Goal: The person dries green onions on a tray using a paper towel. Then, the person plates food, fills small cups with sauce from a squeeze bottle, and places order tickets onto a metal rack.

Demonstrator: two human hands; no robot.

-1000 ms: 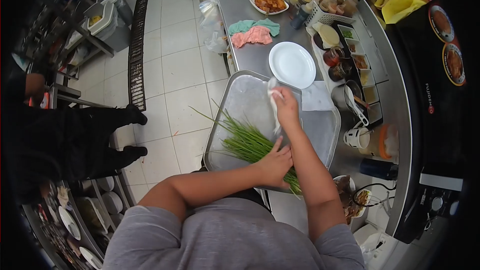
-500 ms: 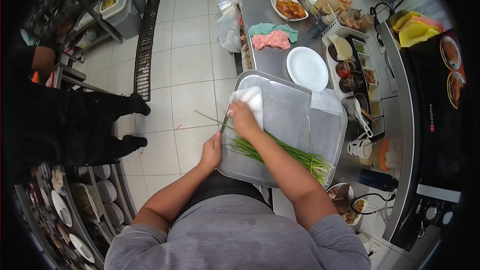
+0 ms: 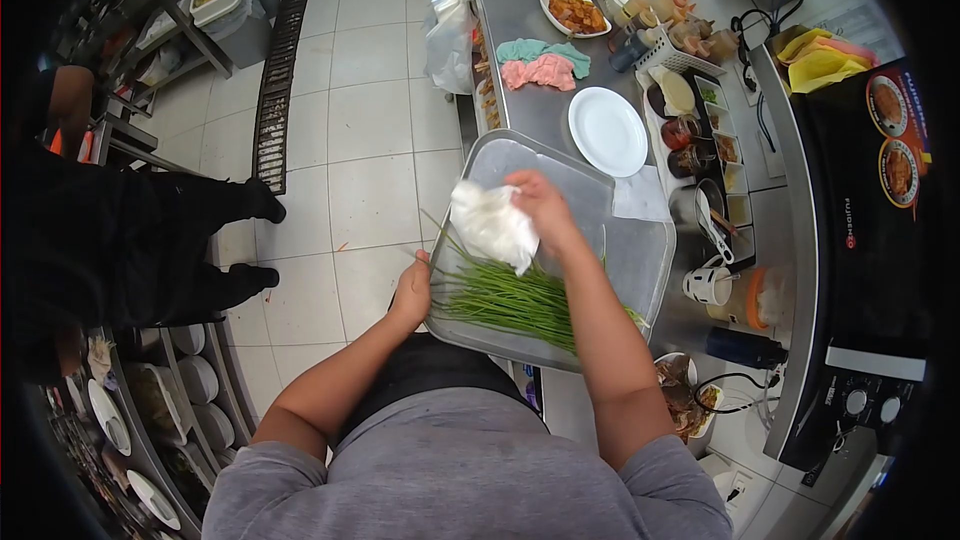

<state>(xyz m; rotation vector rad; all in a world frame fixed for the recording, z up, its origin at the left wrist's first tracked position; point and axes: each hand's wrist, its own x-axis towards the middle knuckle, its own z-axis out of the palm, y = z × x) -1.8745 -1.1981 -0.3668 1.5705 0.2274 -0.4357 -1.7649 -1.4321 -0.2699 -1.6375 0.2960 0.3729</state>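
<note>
My right hand (image 3: 541, 208) pinches the edge of a crumpled white cloth (image 3: 488, 224) above the upper left of a metal tray (image 3: 650, 275); whether it is fabric or paper I cannot tell. The fingers of my left hand (image 3: 412, 287) are closed on the tray's left rim, the thumb pointing up along it. A bunch of long green scallions (image 3: 505, 298) lies across the near part of the tray, below the cloth and partly behind my right forearm. Some green tips stick up past the left rim.
Beyond the tray are a white oval plate (image 3: 608, 132), pink cloth (image 3: 540, 72) and a dish of orange food (image 3: 576, 13). A white sheet (image 3: 640, 195) overlaps the tray's right corner. Jars and condiment bins (image 3: 728, 145) line the right. A person in black (image 3: 120, 240) stands left.
My right hand has moved right and lifted the white cloth, which lay flatter against the tray before and is now bunched. My left hand stays at the tray's left rim.
</note>
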